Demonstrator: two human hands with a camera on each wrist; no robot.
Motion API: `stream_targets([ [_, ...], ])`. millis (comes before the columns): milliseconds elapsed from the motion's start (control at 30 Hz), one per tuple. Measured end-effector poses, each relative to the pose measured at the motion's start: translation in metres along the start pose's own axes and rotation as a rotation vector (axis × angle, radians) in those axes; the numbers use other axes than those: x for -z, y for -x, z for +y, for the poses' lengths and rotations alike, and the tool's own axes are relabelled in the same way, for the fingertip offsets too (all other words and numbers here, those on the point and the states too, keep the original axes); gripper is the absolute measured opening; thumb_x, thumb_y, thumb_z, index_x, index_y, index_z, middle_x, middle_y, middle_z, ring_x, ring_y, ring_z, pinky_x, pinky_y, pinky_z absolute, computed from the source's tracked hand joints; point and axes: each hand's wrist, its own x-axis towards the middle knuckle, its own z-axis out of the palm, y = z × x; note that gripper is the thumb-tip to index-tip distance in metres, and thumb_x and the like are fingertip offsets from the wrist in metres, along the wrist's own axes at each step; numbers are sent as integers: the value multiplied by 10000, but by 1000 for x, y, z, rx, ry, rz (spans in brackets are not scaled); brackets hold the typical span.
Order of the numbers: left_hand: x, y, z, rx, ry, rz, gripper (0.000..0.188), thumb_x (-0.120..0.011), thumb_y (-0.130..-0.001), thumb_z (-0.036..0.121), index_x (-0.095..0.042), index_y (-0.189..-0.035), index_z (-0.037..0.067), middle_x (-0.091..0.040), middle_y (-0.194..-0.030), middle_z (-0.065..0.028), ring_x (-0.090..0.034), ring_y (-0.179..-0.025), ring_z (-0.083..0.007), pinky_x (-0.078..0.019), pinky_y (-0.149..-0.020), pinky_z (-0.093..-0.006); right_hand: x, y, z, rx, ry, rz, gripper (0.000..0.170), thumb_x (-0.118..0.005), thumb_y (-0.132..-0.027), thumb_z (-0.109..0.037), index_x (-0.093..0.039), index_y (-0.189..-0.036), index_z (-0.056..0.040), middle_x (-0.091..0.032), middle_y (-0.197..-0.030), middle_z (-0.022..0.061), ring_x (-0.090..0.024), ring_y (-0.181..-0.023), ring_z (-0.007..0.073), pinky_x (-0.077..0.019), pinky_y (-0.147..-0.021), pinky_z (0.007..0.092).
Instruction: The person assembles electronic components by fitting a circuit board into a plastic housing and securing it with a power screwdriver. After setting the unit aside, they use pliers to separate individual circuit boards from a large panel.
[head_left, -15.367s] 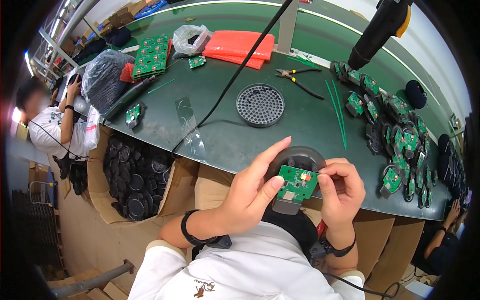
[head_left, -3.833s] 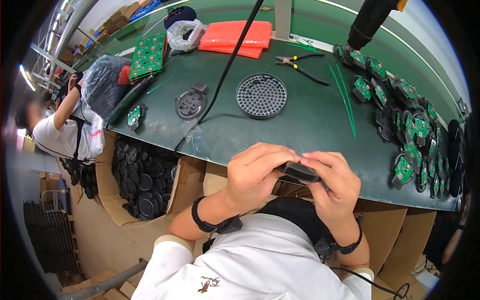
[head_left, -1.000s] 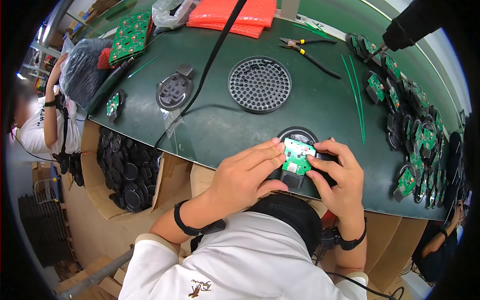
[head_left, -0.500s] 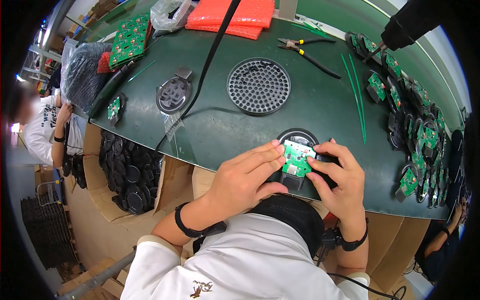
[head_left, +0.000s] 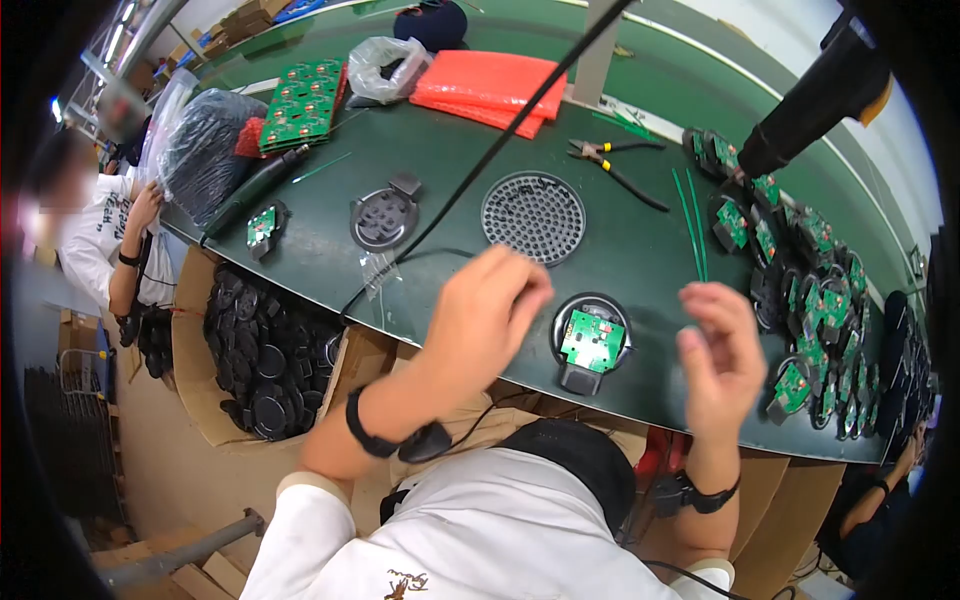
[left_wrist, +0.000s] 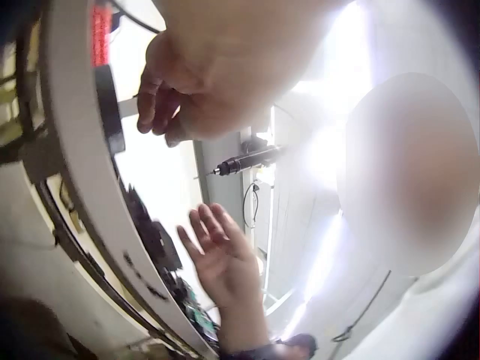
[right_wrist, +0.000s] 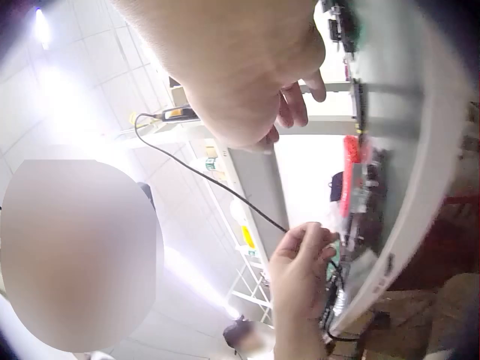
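Note:
A green circuit board (head_left: 592, 341) lies on a round black housing (head_left: 578, 378) with a square end, flat on the table near its front edge. Neither hand touches it. My left hand (head_left: 480, 312) is raised to its left, fingers loosely bent, just in front of a round grey perforated dish (head_left: 535, 222). To the right of the housing hovers my right hand (head_left: 722, 358), fingers relaxed and apart, nothing in them. In the left wrist view the left hand's fingers (left_wrist: 156, 105) hang bent with nothing visible between them.
Many board-fitted housings (head_left: 815, 300) crowd the right side under a hanging electric screwdriver (head_left: 815, 100). Pliers (head_left: 620, 172) and green strips (head_left: 692, 225) lie behind. Another housing (head_left: 383, 218) sits left, near a black cable (head_left: 480, 160). A carton (head_left: 190, 350) holds black parts.
Both hands have let go of the housing with its board, leaving it on the table. The left hand has risen toward the dish; the right hand has moved rightward, its fingers loosened.

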Motion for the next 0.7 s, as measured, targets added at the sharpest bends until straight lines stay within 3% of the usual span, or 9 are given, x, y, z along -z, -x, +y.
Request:
stream_targets([
  [67,-3,-34,-11,-22,-171,11,135,-754,-822,9,-671,-928,2,-688,-938,-171,-696,-851,-354,-556,-759,-456,9,-32,-16,-38,-65,143,406,-691,-933,31,-593,-1327,50,-610,-1363,145,-576,-1303,244,-455,-1121,395],
  [167,-14,-68,-25,-19,-471,49,73,-686,-856,1,-639,-912,5,-667,-938,-189,-683,-897,-385,-552,-787,-474,13,-100,-30,123,27,267,692,-721,-963,-104,-382,-1553,25,-567,-1460,177,-546,-1346,255,-421,-1132,391],
  [267,-24,-89,-41,37,-625,65,83,-652,-863,1,-633,-943,9,-656,-949,-191,-674,-943,-399,-552,-812,-479,15,-146,-41,161,-180,230,676,-717,-982,-141,-383,-1549,13,-624,-1390,171,-602,-1262,235,-482,-1061,369],
  [333,-33,-98,-63,115,-632,22,108,-659,-862,19,-645,-968,7,-656,-981,-203,-672,-956,-402,-553,-832,-483,14,-166,-58,166,-313,116,626,-710,-998,-177,-419,-1521,5,-703,-1199,143,-680,-1078,213,-547,-956,347],
  [367,-30,-101,-63,115,-633,36,108,-659,-862,19,-645,-968,7,-656,-981,-203,-672,-956,-402,-553,-832,-483,13,-172,-60,178,-314,109,626,-710,-998,-177,-419,-1521,5,-703,-1199,143,-680,-1078,213,-547,-956,347],
  [433,-26,-105,-64,209,-598,-103,105,-655,-867,22,-645,-970,10,-646,-1012,-205,-667,-974,-399,-549,-846,-489,12,-180,-61,188,-438,39,580,-716,-1000,-206,-458,-1475,2,-716,-1023,106,-705,-907,191,-589,-832,344],
  [467,-29,-104,-69,188,-595,-57,81,-639,-880,27,-639,-960,20,-645,-1006,-196,-665,-961,-396,-546,-850,-494,9,-181,-63,168,-454,70,520,-691,-1000,-152,-471,-1445,5,-699,-986,110,-710,-880,208,-598,-804,368],
  [633,-34,-98,-74,74,-570,87,49,-582,-900,13,-602,-944,16,-640,-996,-204,-657,-950,-402,-543,-844,-499,5,-174,-80,135,-488,45,485,-600,-974,-40,-460,-1436,4,-671,-981,128,-662,-789,196,-567,-730,349],
  [700,-32,-99,-71,102,-596,14,57,-565,-905,7,-587,-958,11,-636,-1000,-203,-652,-957,-407,-548,-831,-499,0,-166,-96,109,-542,1,493,-546,-998,-87,-410,-1465,-4,-586,-894,81,-529,-709,150,-473,-707,326],
])
